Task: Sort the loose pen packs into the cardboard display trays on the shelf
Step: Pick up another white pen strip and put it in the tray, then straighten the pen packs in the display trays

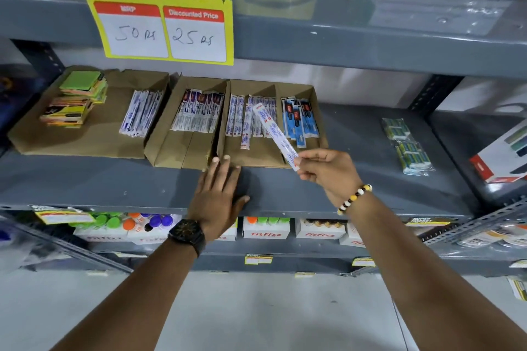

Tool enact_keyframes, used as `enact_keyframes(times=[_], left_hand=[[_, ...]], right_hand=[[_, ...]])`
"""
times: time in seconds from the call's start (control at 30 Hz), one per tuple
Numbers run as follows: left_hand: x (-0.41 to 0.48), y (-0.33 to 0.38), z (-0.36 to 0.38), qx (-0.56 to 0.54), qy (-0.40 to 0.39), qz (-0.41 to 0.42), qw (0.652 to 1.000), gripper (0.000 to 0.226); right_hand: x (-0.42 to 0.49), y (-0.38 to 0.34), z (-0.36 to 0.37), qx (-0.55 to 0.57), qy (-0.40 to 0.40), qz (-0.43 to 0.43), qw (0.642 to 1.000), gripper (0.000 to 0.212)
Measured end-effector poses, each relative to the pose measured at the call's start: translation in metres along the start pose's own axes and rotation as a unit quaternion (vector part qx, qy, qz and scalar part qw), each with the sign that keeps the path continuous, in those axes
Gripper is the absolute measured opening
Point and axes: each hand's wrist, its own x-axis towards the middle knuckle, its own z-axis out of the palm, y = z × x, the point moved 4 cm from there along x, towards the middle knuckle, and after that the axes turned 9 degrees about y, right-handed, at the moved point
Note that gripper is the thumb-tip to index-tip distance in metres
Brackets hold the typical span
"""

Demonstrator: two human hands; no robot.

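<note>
While the pen pack (275, 134) is pinched only at its near end, between the thumb and fingertips of the right hand (325, 171), most of its length hangs free over the front of the cardboard tray (256, 157). Its long axis runs diagonally: the near end sits at the fingers, low and to the right, and the far end points up and to the left, over the compartment holding the matching white packs (251, 117). That slant is the likely trouble. The packs already in the tray lie roughly front to back, so, released as it is, this one would probably land crosswise on them, or ride over the divider toward the blue packs (299, 120) just beside. The thin end grip also leaves it free to swing or slip. The left hand (221, 194) lies flat on the grey shelf (370, 179), fingers spread and holding nothing, its fingertips touching the tray's front edge; a push there could slide the light tray back. The other trays to the left, with more packs (196, 114), lie well apart from the pack.
</note>
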Motion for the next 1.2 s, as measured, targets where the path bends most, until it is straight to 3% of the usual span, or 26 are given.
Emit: enact_keyframes(times=[0.23,0.47,0.83,0.9,1.2], left_hand=[[-0.005,0.001,0.008,0.017,-0.035,0.01,0.999,0.069],[-0.004,0.0,0.012,0.024,-0.074,0.026,0.997,0.069],[-0.004,0.002,0.009,0.014,-0.084,0.02,0.996,0.068],[-0.004,0.002,0.007,0.015,-0.083,0.017,0.996,0.067],[-0.004,0.003,0.003,-0.002,-0.091,0.011,0.996,0.069]], right_hand=[[0.032,-0.012,0.068,0.09,0.02,0.053,0.994,0.022],[0.074,-0.005,0.109,0.019,0.028,0.065,0.997,0.019],[0.067,-0.002,0.08,-0.182,0.03,-0.06,0.981,0.018],[0.062,-0.003,0.072,-0.192,0.03,-0.077,0.978,0.026],[0.032,-0.004,0.003,-0.241,0.114,-0.189,0.945,0.021]])
